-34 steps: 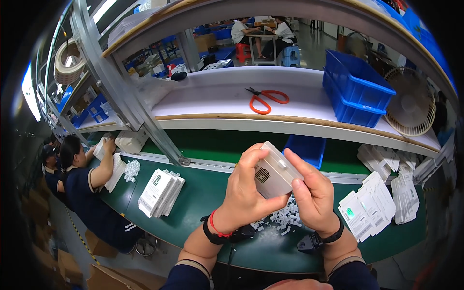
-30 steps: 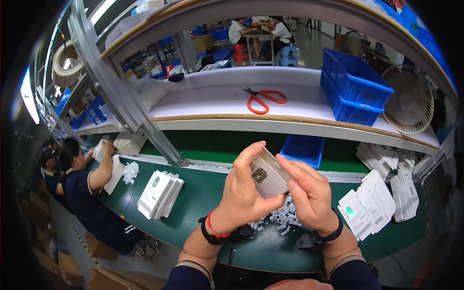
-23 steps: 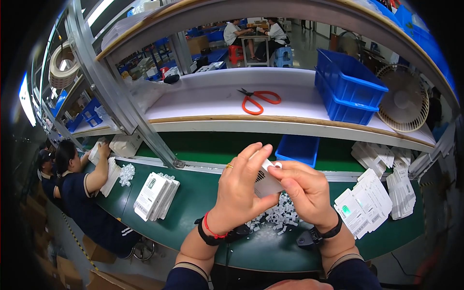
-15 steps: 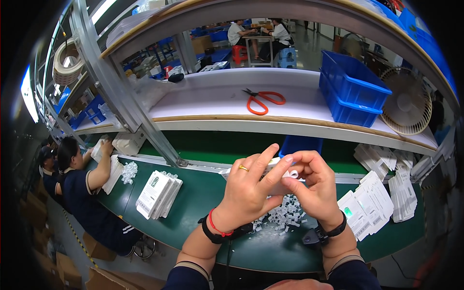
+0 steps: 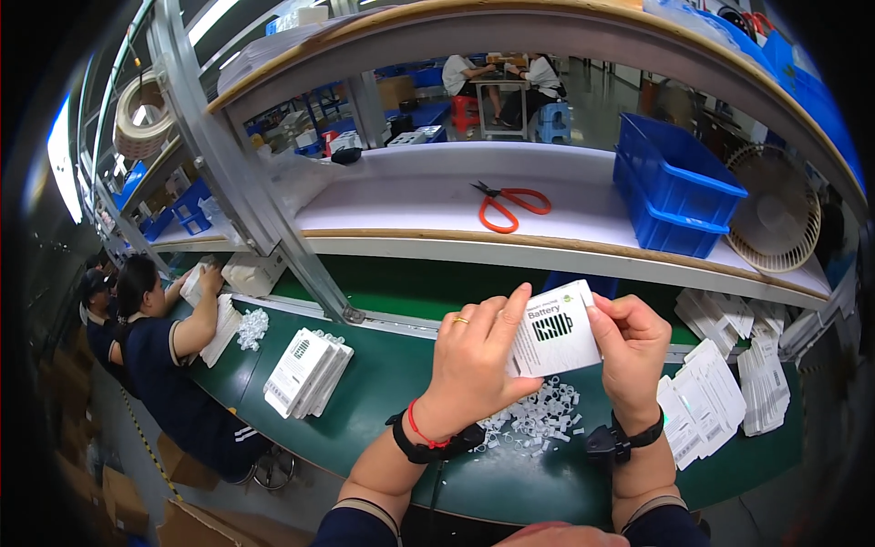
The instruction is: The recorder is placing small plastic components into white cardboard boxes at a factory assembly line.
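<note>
Above the green table [image 5: 401,456] I hold a thin white box [image 5: 570,351] with black print, its printed face tilted toward me. My left hand [image 5: 478,356] is closed round its left side, the index finger along that edge. At the upper right corner, my right hand [image 5: 633,351] pinches it between thumb and fingers. Below the hands lies a heap of small white plastic pieces [image 5: 538,415], some ring-like. A stack of similar printed white boxes [image 5: 305,374] rests left of my arms. Flat white cartons [image 5: 711,397] lie fanned out to the right.
A shelf [image 5: 392,205] spans the far side, carrying orange-handled snips [image 5: 510,208], stacked blue bins [image 5: 679,196] and a fan [image 5: 775,210]. An upright metal post [image 5: 246,173] stands left. Beyond it, a co-worker [image 5: 178,365] sits beside another white heap [image 5: 252,328].
The box has turned from nearly edge-on to show its printed face. A small white ring-like piece near my right fingertips is no longer visible. My right fingers have shifted to the box's corner.
</note>
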The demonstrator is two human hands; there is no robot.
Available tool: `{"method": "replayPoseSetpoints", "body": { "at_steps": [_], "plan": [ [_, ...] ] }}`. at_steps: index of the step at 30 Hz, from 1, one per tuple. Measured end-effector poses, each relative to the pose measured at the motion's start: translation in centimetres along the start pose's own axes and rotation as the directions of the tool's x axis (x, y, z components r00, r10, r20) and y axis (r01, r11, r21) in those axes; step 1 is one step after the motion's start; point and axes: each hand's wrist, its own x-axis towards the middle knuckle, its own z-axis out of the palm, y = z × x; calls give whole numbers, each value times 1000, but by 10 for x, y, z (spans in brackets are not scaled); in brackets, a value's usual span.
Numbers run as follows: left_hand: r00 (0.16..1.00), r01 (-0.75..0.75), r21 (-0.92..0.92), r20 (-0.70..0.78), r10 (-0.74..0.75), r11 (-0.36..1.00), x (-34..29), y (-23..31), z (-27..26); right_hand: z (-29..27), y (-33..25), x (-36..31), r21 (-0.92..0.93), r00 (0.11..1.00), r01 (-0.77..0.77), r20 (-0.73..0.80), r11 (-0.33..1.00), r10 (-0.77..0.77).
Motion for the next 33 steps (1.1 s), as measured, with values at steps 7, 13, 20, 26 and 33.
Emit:
{"method": "replayPoseSetpoints", "body": {
  "at_steps": [7,13,20,26,33],
  "plan": [
    [990,96,24,-110,-93,995,0,-3,3,17,3,-7,233,984,-39,178,972,-3],
    [980,128,123,-169,-106,984,-4,2,-1,26,7,-16,49,981,81,175,995,-89],
    [992,51,85,-117,-41,995,2,-14,-3,11,10,-4,-121,971,30,238,992,0],
    [987,97,20,-129,-94,995,4,-11,6,17,11,-5,-59,968,63,248,996,-46],
    [984,143,109,-124,-129,984,-4,-9,-4,26,17,-10,-75,974,34,226,997,-16]
  ]
}}
